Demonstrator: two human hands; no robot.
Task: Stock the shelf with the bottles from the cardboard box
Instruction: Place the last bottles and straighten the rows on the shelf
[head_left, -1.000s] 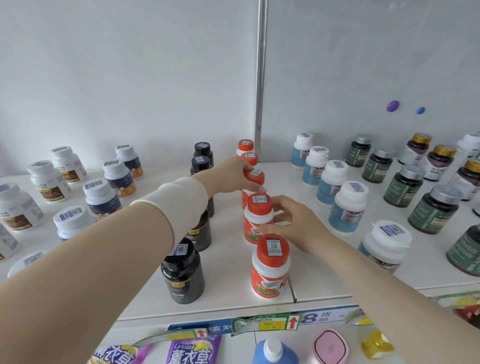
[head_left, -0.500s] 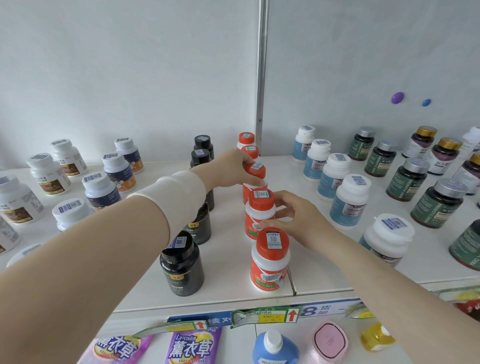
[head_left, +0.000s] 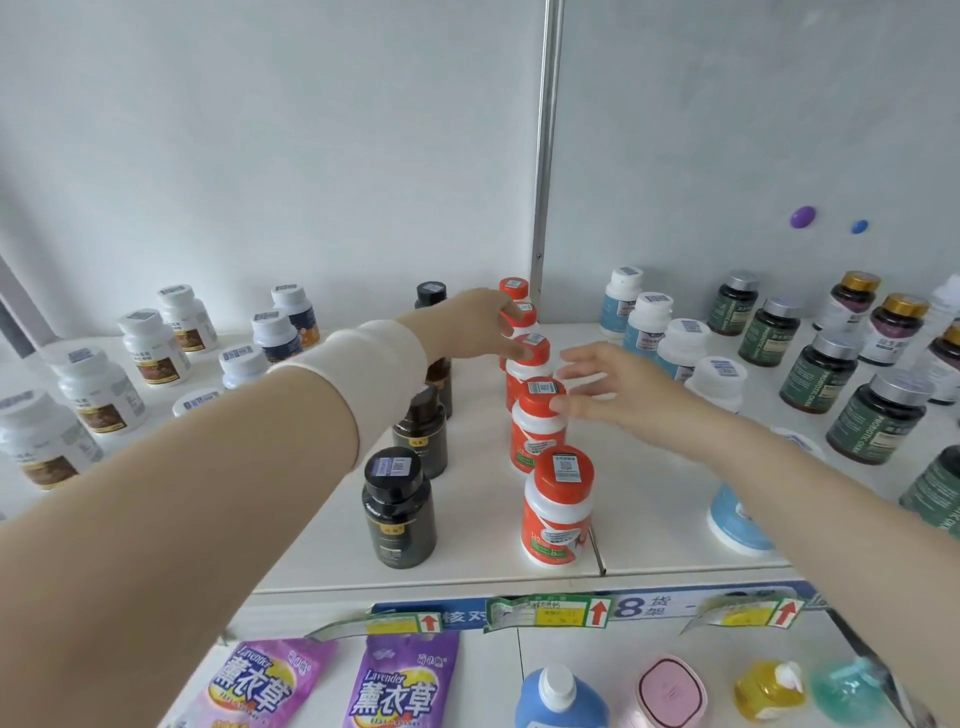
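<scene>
A row of red-capped white and red bottles runs front to back down the middle of the white shelf (head_left: 649, 499). The front bottle (head_left: 557, 506) stands free near the edge. My right hand (head_left: 618, 389) is spread open, its fingertips touching the cap of the second bottle (head_left: 537, 423). My left hand (head_left: 475, 325), in a white sleeve, reaches over the black bottles and pinches the cap of the third bottle (head_left: 531, 349). More red caps (head_left: 515, 287) stand behind it by the metal post. No cardboard box is in view.
Black bottles (head_left: 397, 506) line up left of the red row, white ones (head_left: 93, 384) farther left. Blue-labelled white bottles (head_left: 719, 382) and dark green ones (head_left: 878, 415) stand on the right. A lower shelf holds lavender pouches (head_left: 402, 686) and other containers.
My right hand has let go of the second red-capped bottle and spread its fingers, now only touching the cap. My left hand stays at the third bottle's cap.
</scene>
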